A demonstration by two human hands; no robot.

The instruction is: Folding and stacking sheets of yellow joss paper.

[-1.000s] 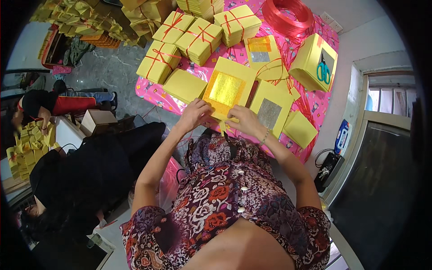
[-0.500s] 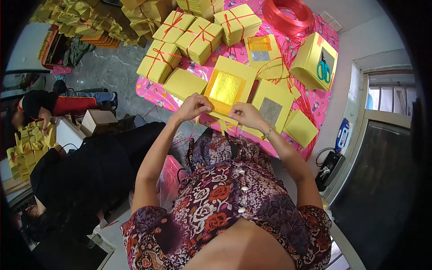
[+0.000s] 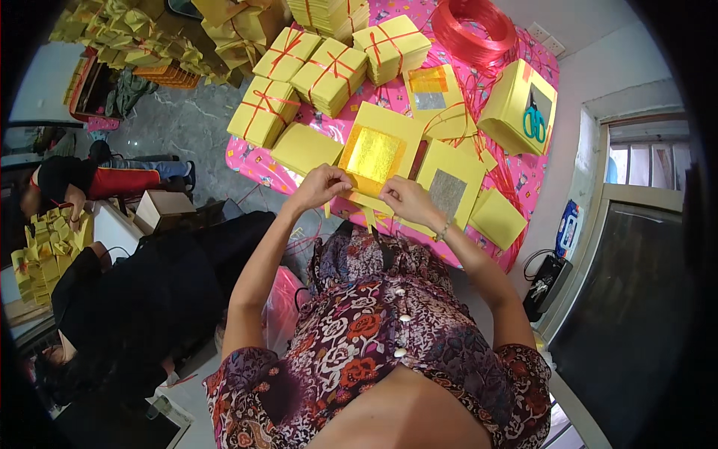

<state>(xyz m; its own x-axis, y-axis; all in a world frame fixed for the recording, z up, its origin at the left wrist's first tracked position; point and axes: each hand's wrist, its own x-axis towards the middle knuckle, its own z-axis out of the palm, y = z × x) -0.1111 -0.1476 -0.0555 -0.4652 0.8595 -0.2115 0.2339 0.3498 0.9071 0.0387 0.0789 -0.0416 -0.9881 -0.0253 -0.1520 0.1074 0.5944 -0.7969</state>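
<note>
A yellow paper sheet [image 3: 381,116] with a gold foil square [image 3: 374,152] and an orange border lies at the table's near edge. My left hand [image 3: 327,185] pinches its near left corner, thumb and fingers together. At the near right corner, my right hand [image 3: 407,198] pinches the same edge; a bracelet circles that wrist. Right of it rests a yellow sheet with a silver square [image 3: 447,193]. A plain yellow stack [image 3: 308,148] lies to the left of the gold sheet. Under the hands, a narrow yellow strip [image 3: 369,217] hangs down.
Ribbon-tied yellow paper bundles [image 3: 258,116] stand at the back left of the pink-covered table [image 3: 250,163]. Teal scissors [image 3: 534,123] lie on a thick yellow stack [image 3: 502,105] at right, near a red ribbon coil [image 3: 473,34]. Two people work at left beside yellow paper pieces [image 3: 52,239].
The view has shifted slightly. Both hands keep their pinch on the sheet's near edge; the right fingers look a little more curled together.
</note>
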